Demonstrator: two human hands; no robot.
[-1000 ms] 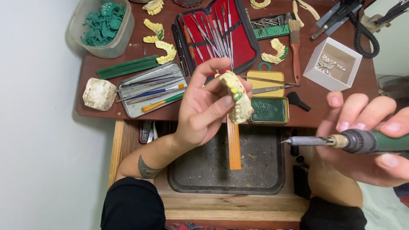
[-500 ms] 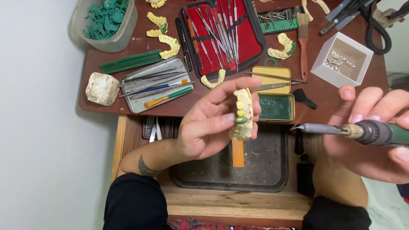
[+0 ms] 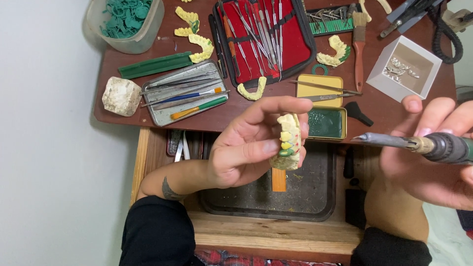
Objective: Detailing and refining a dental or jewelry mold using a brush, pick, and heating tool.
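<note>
My left hand point(image 3: 246, 148) holds a cream dental model point(image 3: 288, 143) with yellow and green wax teeth, pinched between thumb and fingers above an open drawer. My right hand point(image 3: 433, 152) grips a green-handled electric wax tool point(image 3: 419, 144), its metal tip pointing left and stopping a little short of the model. Behind the model an open yellow tin point(image 3: 322, 116) holds green wax.
A dark tray point(image 3: 315, 197) lies in the drawer with an orange stick point(image 3: 279, 180). On the brown table point(image 3: 113, 116) are a red instrument case point(image 3: 276, 44), a metal tin of brushes point(image 3: 185, 96), several yellow wax arches, a tub of green pieces point(image 3: 125, 19), a plaster block point(image 3: 120, 96), a white box point(image 3: 404, 69).
My left hand has turned the model upright and lowered it toward the drawer. The tool in my right hand has drifted right, away from the model.
</note>
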